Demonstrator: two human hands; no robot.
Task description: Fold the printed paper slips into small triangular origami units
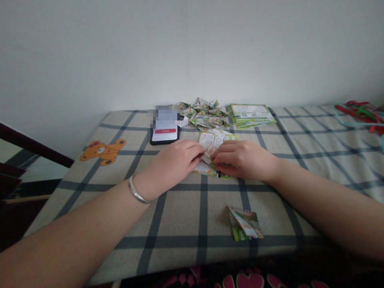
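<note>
Near the middle of the table, my left hand has its fingers pinched at one end of a small folded paper with green and white print. My right hand bends its fingers over the other end, hiding much of it. Beneath both hands lies a flat printed leaflet, white with orange and green. Closer to me, a separate folded leaflet piece rests on the cloth. Beyond my hands is a heap of folded paper pieces, and to its right a stack of flat leaflets.
A phone with its screen lit lies left of the heap. The checked tablecloth carries an orange bear figure at left. Red and green strips lie at the far right. A white wall stands behind the table.
</note>
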